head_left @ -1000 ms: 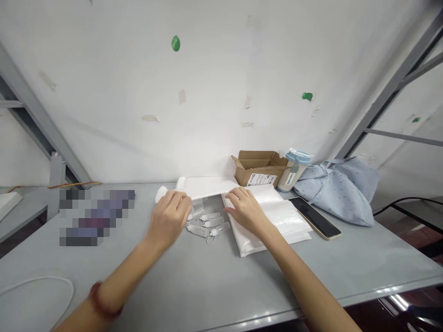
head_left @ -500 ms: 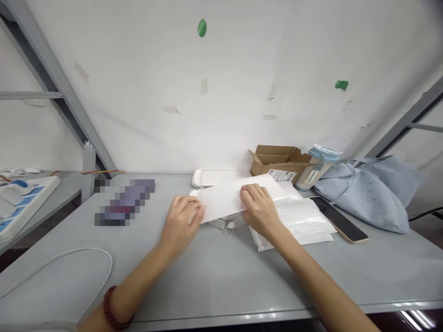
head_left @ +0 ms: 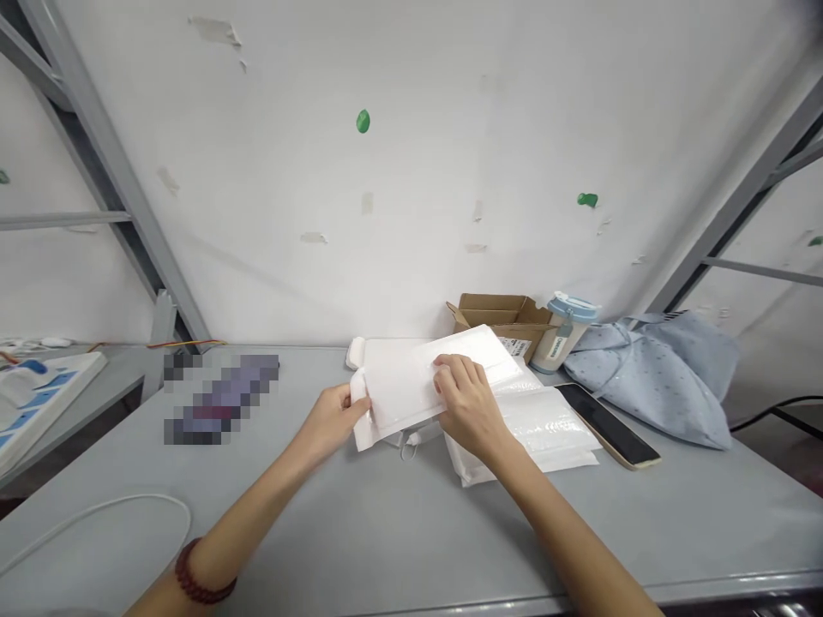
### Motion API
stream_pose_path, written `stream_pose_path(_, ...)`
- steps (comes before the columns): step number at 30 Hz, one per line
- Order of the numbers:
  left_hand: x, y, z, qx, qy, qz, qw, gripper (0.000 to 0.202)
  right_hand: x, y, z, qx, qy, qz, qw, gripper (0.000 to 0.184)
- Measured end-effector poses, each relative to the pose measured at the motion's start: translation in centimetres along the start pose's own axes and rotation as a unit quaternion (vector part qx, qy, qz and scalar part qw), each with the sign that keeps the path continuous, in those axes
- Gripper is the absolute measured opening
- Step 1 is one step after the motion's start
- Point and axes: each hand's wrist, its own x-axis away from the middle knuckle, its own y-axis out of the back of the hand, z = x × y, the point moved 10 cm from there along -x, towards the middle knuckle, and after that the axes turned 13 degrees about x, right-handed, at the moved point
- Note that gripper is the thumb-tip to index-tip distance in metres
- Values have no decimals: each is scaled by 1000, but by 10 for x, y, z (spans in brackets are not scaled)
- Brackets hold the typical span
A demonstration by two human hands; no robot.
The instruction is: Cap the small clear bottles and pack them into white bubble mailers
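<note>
Both my hands hold a white padded envelope (head_left: 411, 386) just above the grey table (head_left: 399, 531). My left hand (head_left: 334, 420) pinches its left end, where the flap folds over. My right hand (head_left: 466, 407) grips its right part, with the fingers curled over the top face. Under the envelope, small clear plastic pieces (head_left: 408, 441) barely peek out. A stack of white padded envelopes (head_left: 546, 424) lies flat just right of my right hand. Another white packet (head_left: 369, 347) lies behind, close to the wall.
An open cardboard box (head_left: 498, 313), a blue-lidded cup (head_left: 562, 330) and a light blue cloth bag (head_left: 656, 377) stand at the back right. A phone (head_left: 608, 424) lies beside the stack. A white cable (head_left: 96, 518) curls at the front left. Grey shelf struts frame both sides.
The envelope has come off the table into both hands and now covers the small clear pieces. My left hand shifted from those pieces to pinch the envelope's left end.
</note>
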Motion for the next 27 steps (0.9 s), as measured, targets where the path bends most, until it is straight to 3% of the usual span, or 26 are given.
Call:
stream_pose_path(2,-8,-7,-16,-24,-46,21,998,27,0,-2,4,-6,1,25,1000,37)
stream_pose_path(5,-18,-19,-26,-2,-63,81,995,27,1,-4,12,-5,25,73,997,53)
stream_pose_path(8,-23,-26,-22,1,-62,108,992,26,4,-11,15,-20,39,116,992,65)
stream_pose_path(16,-13,-33,-10,-29,-108,102,988,17,16,-38,23,-80,61,196,975,91)
stream_pose_path(27,-10,-35,3,-86,-96,63,990,45,7,-25,19,-80,33,142,986,67)
